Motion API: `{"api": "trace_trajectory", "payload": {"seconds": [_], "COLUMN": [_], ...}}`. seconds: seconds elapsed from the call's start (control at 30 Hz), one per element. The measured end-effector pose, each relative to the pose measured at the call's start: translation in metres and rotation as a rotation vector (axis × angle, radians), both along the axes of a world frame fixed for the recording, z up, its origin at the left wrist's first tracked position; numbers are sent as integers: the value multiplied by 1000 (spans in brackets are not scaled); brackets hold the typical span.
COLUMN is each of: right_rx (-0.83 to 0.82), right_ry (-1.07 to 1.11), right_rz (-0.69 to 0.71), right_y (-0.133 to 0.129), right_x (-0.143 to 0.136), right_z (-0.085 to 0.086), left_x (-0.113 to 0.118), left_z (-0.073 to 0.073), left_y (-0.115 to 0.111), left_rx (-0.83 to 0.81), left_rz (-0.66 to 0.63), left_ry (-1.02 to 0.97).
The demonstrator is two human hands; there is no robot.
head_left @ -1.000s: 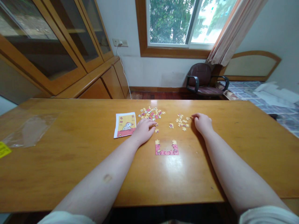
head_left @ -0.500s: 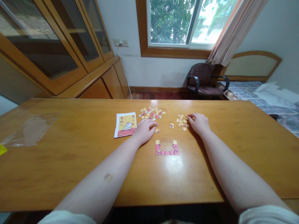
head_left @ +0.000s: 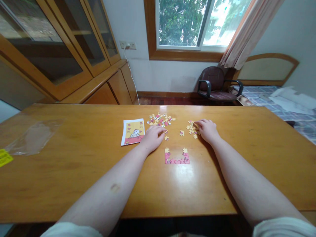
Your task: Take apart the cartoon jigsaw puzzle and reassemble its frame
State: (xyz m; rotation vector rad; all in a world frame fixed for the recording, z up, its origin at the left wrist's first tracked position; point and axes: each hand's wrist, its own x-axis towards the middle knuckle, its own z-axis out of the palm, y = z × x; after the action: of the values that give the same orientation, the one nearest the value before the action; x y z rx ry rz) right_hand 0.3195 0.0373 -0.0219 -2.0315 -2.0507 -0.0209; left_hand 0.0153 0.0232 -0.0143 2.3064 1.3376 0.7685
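Observation:
My left hand (head_left: 152, 137) rests on the table with its fingers drawn together, a small yellow puzzle piece (head_left: 166, 131) at the fingertips. Just below that lies another loose puzzle piece (head_left: 166, 138). Among a small group of yellow puzzle pieces (head_left: 190, 127), my right hand (head_left: 207, 130) has its fingers curled and pinched at a piece, partly hidden by them. A single piece (head_left: 182, 133) lies between the hands. Nearer to me is a joined U-shaped puzzle border (head_left: 177, 161), pink along the bottom with yellow upper ends.
Beyond my left hand spreads a pile of mixed puzzle pieces (head_left: 160, 119). A picture sheet (head_left: 133, 132) with a white animal lies left of that hand. Farther left is a clear plastic bag (head_left: 37, 136) with a yellow label (head_left: 5, 158). All lie on a wooden table (head_left: 81, 158).
My right hand has shifted a little left, its fingertips now over the yellow pieces instead of at their right edge. My left hand stays nearly in place.

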Motion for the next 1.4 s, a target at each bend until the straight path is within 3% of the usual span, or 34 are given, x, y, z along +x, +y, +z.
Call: {"api": "trace_trajectory", "payload": {"seconds": [0.17, 0.47, 0.87, 1.1, 1.23, 1.3, 1.4], "right_rx": [-11, -64, -107, -106, -28, 19, -82], "right_ry": [19, 12, -10, -23, 73, 200, 416], "right_rz": [-160, -66, -67, -123, -181, -102, 222], "right_y": [2, 2, 1, 2, 0, -5, -15], "right_x": [6, 7, 6, 9, 11, 5, -13], "right_z": [0, -3, 3, 6, 9, 12, 14], "left_x": [-1, 0, 0, 0, 0, 0, 1], "left_z": [-2, 2, 3, 3, 3, 3, 3], "left_y": [1, 2, 2, 3, 3, 3, 3], "left_rx": [-6, -114, -233, -239, -235, -236, -240], "left_rz": [5, 88, 200, 195, 191, 192, 189], "left_ry": [-9, -103, -161, -160, -154, -146, -139]}}
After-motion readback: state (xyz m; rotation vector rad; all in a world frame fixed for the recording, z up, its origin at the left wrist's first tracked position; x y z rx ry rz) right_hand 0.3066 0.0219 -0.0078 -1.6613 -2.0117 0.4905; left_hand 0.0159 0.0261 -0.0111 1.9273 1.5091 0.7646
